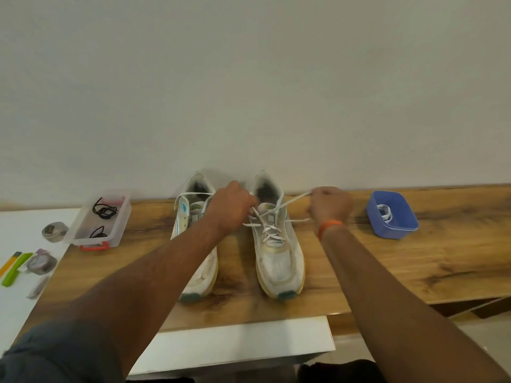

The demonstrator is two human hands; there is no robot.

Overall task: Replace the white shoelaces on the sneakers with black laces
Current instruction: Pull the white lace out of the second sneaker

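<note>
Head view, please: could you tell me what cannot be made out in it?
- Left shoe: its lacing, hidden behind the left hand and forearm.
- Right hand: the fingers, turned away where they hold the white lace.
- Blue tub: the white contents, too small.
- Items on the white surface: blurred.

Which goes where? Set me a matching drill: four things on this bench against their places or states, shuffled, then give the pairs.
Things:
1. black laces
2. blue tub
3. right shoe
4. right hand

Places or states:
A. pinches a white lace end pulled out to the side
B. lie in the clear box at the left
C. stands at the right, with something white inside
D. white lace partly loosened, toe toward the person

Pairs: 1-B, 2-C, 3-D, 4-A
</note>
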